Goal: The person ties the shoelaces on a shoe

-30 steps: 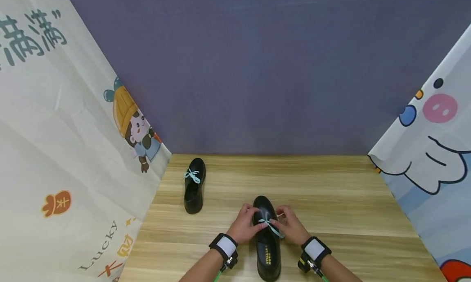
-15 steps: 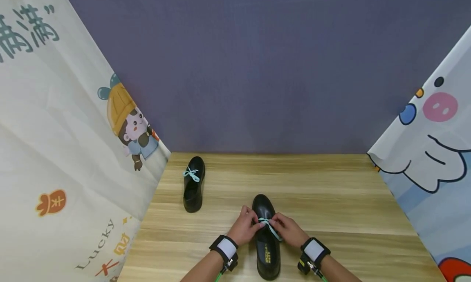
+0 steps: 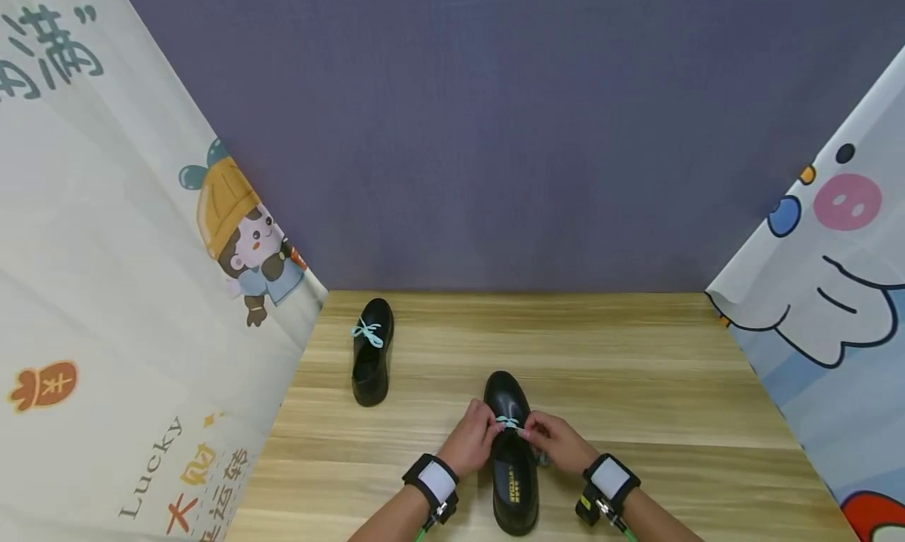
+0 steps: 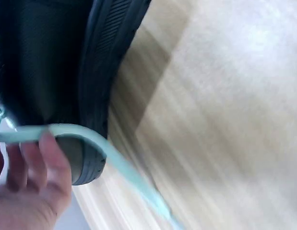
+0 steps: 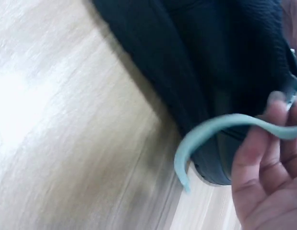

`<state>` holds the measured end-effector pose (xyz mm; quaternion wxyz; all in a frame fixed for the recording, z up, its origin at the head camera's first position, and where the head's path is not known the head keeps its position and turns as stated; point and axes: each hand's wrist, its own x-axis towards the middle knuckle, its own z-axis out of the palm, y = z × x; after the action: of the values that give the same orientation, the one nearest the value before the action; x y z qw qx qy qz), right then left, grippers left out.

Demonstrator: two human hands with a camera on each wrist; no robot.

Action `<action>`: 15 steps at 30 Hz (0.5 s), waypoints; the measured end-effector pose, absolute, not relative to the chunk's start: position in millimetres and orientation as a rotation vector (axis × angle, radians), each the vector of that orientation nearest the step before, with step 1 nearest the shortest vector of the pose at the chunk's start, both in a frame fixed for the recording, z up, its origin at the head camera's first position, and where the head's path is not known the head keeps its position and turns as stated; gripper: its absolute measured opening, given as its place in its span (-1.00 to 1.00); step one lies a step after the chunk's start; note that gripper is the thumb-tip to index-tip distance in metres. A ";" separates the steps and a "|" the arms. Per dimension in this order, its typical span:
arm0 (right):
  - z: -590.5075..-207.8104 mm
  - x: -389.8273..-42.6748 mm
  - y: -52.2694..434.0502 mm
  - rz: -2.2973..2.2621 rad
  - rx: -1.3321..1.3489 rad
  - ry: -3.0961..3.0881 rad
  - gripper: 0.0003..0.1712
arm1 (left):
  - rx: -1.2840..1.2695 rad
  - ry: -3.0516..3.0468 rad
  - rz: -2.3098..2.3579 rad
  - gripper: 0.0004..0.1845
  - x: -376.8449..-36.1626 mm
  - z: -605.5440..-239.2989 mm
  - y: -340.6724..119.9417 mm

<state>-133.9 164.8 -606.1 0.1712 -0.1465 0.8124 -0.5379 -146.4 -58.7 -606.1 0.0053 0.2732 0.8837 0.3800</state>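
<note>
A black lace-up shoe (image 3: 505,394) stands on the wood-look surface between both hands, toe pointing away in the head view. Its light-blue shoelace (image 3: 507,422) crosses the instep. From the left side, my left hand (image 3: 468,441) pinches one end of the lace; in the left wrist view that lace (image 4: 122,165) runs across the fingertips and trails past the sole. On the right, my right hand (image 3: 563,443) pinches the other end between thumb and fingers. The free tip of this lace (image 5: 186,151) curls out beyond the fingers in the right wrist view. The fingers partly hide the lacing.
A second black shoe (image 3: 372,361), its blue lace tied in a bow (image 3: 368,332), stands at the back left. Behind the wood-look surface (image 3: 622,353) rises a grey-blue backdrop (image 3: 509,133). Printed white sheets (image 3: 127,236) flank both sides.
My right hand has come in to the lace and drawn it slightly rightward. My left fingers have closed in at the lacing. The head view has shifted a little.
</note>
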 end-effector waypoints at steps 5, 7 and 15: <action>-604.6 -136.6 168.0 -1.560 -0.406 2.298 -0.80 | 0.795 2.650 1.202 -0.85 -148.4 -598.3 -62.3; -602.8 -138.3 169.7 -1.533 -0.411 2.320 -0.78 | 0.766 2.602 1.231 -0.88 -150.1 -597.2 -63.7; -594.5 -141.2 183.2 -1.452 -0.445 2.311 -0.71 | 0.729 2.503 1.179 -0.73 -159.5 -587.0 -82.6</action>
<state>-141.2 183.2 -594.5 0.1870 -0.1580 0.8210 -0.5157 -159.5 -82.6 -587.0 0.1397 0.2524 0.8663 0.4079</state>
